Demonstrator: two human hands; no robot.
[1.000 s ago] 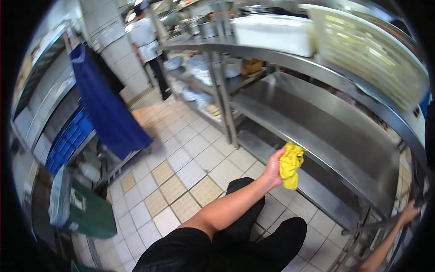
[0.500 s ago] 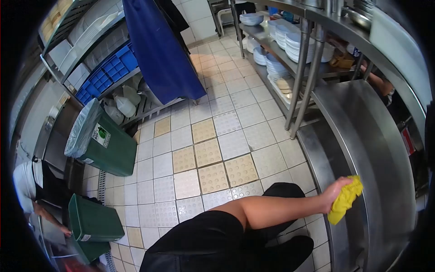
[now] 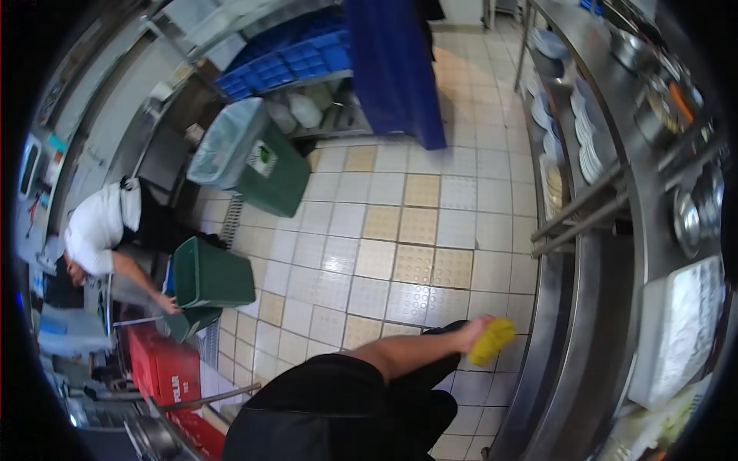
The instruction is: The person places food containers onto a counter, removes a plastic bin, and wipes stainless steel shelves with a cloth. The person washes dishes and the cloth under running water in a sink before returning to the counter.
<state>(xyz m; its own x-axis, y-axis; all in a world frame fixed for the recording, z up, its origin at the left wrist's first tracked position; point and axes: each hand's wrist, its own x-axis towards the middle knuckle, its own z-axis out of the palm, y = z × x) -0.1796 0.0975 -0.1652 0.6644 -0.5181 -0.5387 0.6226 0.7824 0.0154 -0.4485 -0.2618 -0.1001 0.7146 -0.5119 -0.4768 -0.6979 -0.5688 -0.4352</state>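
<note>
My left hand (image 3: 474,330) is closed around a crumpled yellow cloth (image 3: 493,343). The bare forearm reaches across from a black short sleeve, above my dark-clad legs (image 3: 419,419). In the picture the cloth appears against the tiled floor (image 3: 338,253), just left of the long stainless steel shelf unit (image 3: 569,338), with a visible gap between them. My right hand is out of sight.
At left a person in a white top (image 3: 100,227) bends with a hand at a green bin (image 3: 219,273). Behind stands a larger lined green bin (image 3: 280,173). A red box (image 3: 165,365) lies lower left. Stacked plates (image 3: 586,146) and metal bowls (image 3: 696,211) line the right.
My left hand, still holding the yellow cloth, has drawn back from the steel shelf. The view has swung left, showing more of the other person and the red box.
</note>
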